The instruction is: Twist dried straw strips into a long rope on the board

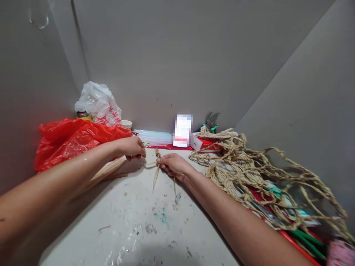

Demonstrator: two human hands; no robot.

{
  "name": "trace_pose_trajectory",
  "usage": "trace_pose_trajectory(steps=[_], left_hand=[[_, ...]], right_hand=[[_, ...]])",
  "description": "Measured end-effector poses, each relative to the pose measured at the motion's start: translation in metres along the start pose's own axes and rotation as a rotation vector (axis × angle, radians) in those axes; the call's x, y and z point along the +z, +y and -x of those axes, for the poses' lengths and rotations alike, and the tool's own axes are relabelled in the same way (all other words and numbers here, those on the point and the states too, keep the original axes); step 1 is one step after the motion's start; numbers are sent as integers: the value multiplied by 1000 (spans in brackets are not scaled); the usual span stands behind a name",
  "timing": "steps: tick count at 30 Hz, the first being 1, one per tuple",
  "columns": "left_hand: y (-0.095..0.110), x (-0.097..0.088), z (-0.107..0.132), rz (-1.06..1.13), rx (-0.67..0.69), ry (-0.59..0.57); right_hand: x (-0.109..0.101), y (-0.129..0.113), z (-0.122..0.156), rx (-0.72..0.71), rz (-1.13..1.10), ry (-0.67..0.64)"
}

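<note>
My right hand pinches a short braid of dried plant fibre above the middle of the table's far part. Loose strips of the fibre hang below its fingers. One pale strand runs leftward from the braid to the fingertips of my left hand. The left fingers are bent together around its end, which is mostly hidden. Beneath my left forearm lies a bundle of flat dried fibre strips, partly covered by the arm.
A heap of braided fibre cord covers the right side, over tools. At the back stand a lit phone, a red box and green-handled pruners. Red and white plastic bags and a paper cup occupy the left.
</note>
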State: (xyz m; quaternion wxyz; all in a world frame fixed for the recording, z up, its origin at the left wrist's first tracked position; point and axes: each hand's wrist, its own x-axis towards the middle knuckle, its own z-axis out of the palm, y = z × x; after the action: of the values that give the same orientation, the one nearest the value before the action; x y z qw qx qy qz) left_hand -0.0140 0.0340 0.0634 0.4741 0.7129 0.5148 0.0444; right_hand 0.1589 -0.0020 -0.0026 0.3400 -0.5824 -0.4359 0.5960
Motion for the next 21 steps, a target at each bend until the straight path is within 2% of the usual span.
trace_pose_trajectory(steps=[4,6,9,11,14,16,17,18,19,20,21], left_hand=[[8,-30,21,-280,39,157],[12,-43,35,-331,61,195],[25,-60,58,-151,160,173],[38,-73,68,26,305,240],[60,-91,61,189,562,548],[71,-97,42,302,619,880],[75,-98,31,390,548,1110],[78,-96,20,498,426,1375],[80,-92,11,585,321,1591],[81,-88,6,597,282,1646],[81,-82,5,523,323,1613]], right_hand=[[0,0,0,8,40,-32],[0,1,0,11,58,-46],[0,2,-1,8,69,-70],[0,2,-1,6,71,-88],[0,4,-1,17,71,-103],[-1,4,-1,23,70,-103],[-1,4,-1,25,70,-102],[-1,4,-1,24,68,-99],[-1,4,-2,25,66,-98],[-2,4,-2,28,62,-100],[-2,5,-3,30,59,-105]])
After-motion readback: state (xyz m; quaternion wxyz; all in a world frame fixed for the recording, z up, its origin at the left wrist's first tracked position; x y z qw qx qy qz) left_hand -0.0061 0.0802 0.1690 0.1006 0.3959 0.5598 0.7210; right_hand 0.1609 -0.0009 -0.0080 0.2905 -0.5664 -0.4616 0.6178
